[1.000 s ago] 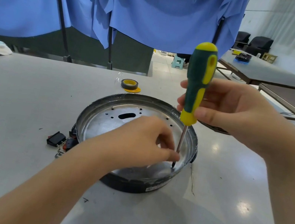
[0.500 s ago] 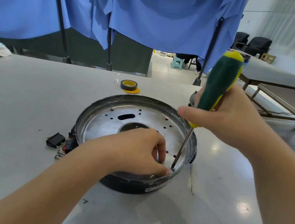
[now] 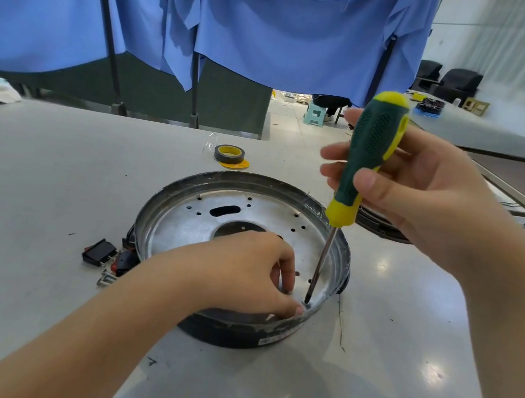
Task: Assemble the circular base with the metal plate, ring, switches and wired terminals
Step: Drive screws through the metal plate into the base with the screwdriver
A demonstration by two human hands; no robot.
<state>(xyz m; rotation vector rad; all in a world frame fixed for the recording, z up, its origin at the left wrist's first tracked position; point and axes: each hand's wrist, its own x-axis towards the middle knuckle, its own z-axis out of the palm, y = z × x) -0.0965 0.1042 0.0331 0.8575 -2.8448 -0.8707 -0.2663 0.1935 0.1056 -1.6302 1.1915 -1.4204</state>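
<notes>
Blue cloth hangs behind a pale grey table (image 3: 48,184), and near its middle sits the circular base (image 3: 229,328), a dark shallow drum with the metal plate (image 3: 186,231) seated inside it, shiny and full of small holes. Taking the base as the landmark: a roll of tape (image 3: 229,154) lies beyond its far rim, a black switch (image 3: 99,252) and a few loose screws (image 3: 106,278) lie just beside its left wall, and another dark round part shows past its right rim, mostly hidden. The right hand (image 3: 426,205) is curled round the green and yellow handle of the screwdriver (image 3: 366,160), gripping it above the base's right rim. The tool's long axis runs almost upright, leaning slightly so the handle sits further right than the tip, which meets the plate at its near-right edge. The left hand (image 3: 241,275) reaches in over the near rim, fingertips (image 3: 296,308) curled down right beside the tip, apparently pinching or steadying a screw there, though the screw itself is too small to make out. Driving it likely depends on keeping the shaft in line with that hole.
</notes>
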